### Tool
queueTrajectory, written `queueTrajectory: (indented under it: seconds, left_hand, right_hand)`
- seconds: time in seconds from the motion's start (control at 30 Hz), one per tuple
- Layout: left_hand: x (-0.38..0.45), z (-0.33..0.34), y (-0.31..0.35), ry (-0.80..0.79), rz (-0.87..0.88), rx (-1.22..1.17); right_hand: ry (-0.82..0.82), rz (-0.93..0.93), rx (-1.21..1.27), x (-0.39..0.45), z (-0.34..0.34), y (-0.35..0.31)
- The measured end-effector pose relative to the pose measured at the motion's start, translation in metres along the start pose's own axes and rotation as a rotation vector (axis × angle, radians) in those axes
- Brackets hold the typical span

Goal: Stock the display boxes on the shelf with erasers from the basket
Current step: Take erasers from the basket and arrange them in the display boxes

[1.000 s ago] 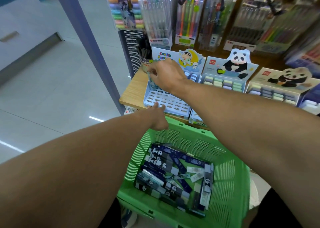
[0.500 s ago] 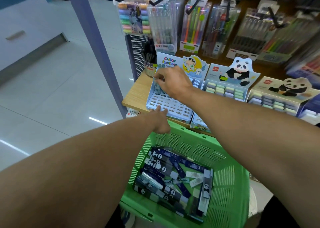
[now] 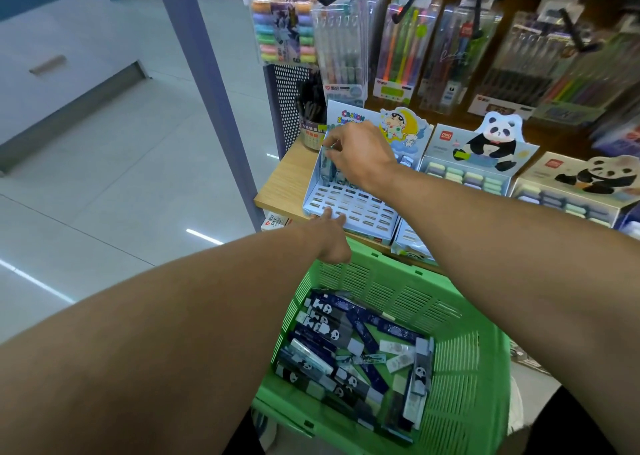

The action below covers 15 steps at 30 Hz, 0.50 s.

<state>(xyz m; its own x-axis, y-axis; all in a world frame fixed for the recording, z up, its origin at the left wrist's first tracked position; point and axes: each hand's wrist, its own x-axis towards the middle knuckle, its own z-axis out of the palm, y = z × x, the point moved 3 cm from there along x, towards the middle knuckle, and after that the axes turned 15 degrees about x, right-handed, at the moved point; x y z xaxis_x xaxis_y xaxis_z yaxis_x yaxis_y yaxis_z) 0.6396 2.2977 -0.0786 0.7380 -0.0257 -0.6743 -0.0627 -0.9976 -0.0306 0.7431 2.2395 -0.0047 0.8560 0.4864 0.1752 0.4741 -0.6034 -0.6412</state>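
Observation:
A green basket [image 3: 460, 319] below the shelf holds several dark blue and white panda erasers [image 3: 349, 354]. On the wooden shelf stands a light blue cartoon display box [image 3: 360, 210] with a slotted tray, mostly bare. My right hand [image 3: 360, 153] reaches into the box's back left corner and pinches a small eraser [image 3: 327, 164] there. My left hand [image 3: 330, 235] touches the front edge of the same box with its fingertips, just above the basket's far rim.
Two panda display boxes [image 3: 474, 164] [image 3: 575, 195] with pastel erasers stand to the right. A pen cup [image 3: 311, 122] and a black mesh panel [image 3: 284, 108] sit left of the cartoon box. Pen packs [image 3: 343, 39] hang above. A purple post [image 3: 211, 91] rises at the shelf's left.
The view has shifted slightly. My right hand stays at the back left of the cartoon box, and my left hand has slid a little further onto the box's front edge.

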Motion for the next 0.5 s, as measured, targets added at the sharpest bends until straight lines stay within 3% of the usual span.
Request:
queueTrajectory:
  seconds: [0.5]
  left_hand:
    - [-0.004, 0.0, -0.001, 0.024, 0.002, 0.011]
  right_hand:
    - [-0.086, -0.028, -0.151, 0.014, 0.015, -0.029]
